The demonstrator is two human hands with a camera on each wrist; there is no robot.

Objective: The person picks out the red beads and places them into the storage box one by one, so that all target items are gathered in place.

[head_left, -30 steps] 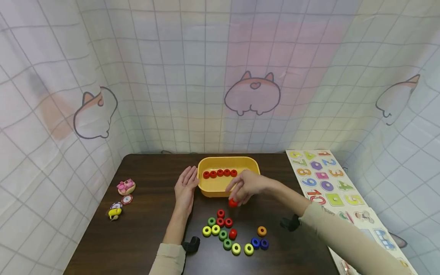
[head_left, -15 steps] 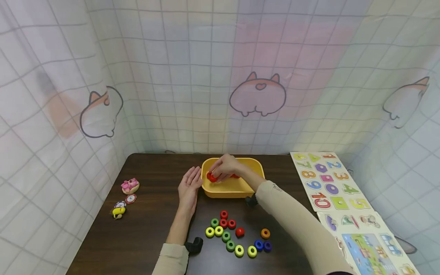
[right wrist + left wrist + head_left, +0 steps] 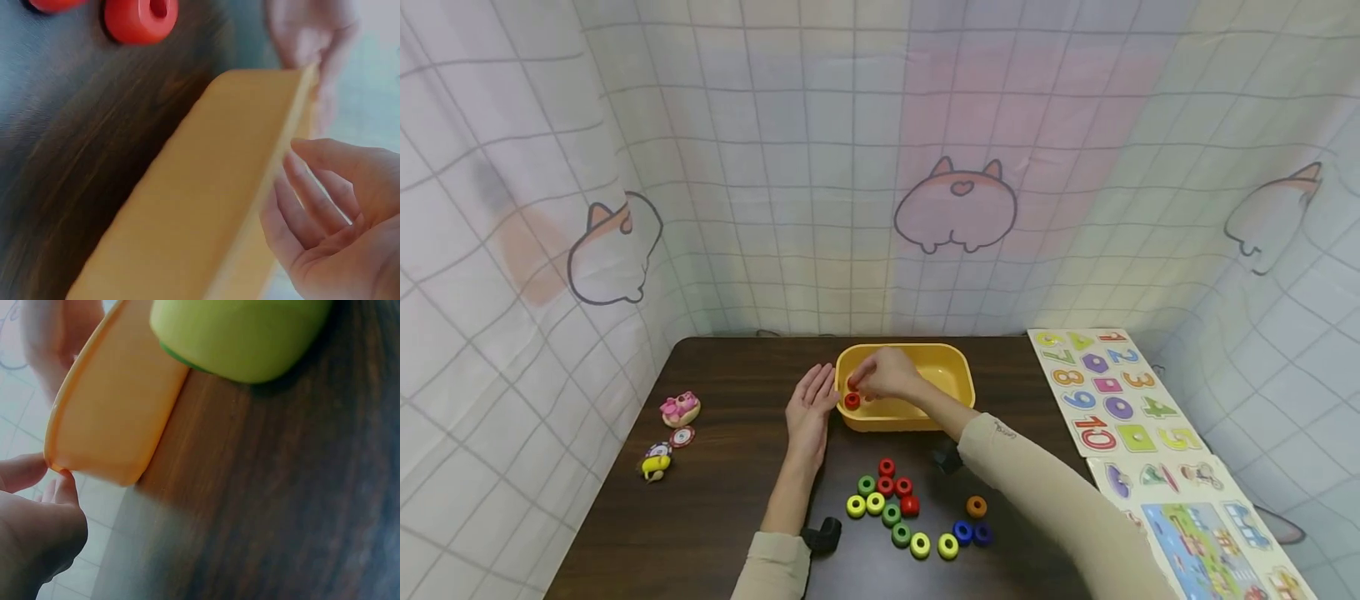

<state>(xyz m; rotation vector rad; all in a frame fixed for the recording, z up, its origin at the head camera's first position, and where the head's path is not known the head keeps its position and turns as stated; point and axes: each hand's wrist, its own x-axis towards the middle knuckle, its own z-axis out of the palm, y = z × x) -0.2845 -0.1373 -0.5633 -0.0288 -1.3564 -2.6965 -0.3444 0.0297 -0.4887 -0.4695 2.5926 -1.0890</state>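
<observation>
Red glossy bead with a hollow centre (image 3: 852,406), inside the yellow oblong plastic tray with rounded corners (image 3: 902,423), close to its left end; more red just behind, partly covered by the right hand (image 3: 887,375). Over the tray's left half, that same hand, reaching in from the right, fingers bent downward; fingertips tucked behind the tray wall in the right wrist view, so impossible to tell whether gripping anything. At the tray's left end, the left hand (image 3: 807,417), opened out with fingers mostly straight and palm turned toward the tray, thumb side touching the rim.

On the near side of the tray, loose on the dark brown wood-grained table (image 3: 730,517): four red beads (image 3: 886,492), three green beads (image 3: 901,542), four yellow beads (image 3: 920,553), one orange bead (image 3: 976,514) and two blue beads (image 3: 962,540), the orange and blue ones farther right. Well to the left of the tray, a small pink figure (image 3: 681,408), a red-and-white round chip (image 3: 682,437) and a small yellow toy (image 3: 656,464). Well to the right of the tray, a white board with coloured numbers and shapes (image 3: 1087,383). Behind the tray, grid-patterned fabric (image 3: 820,208).
</observation>
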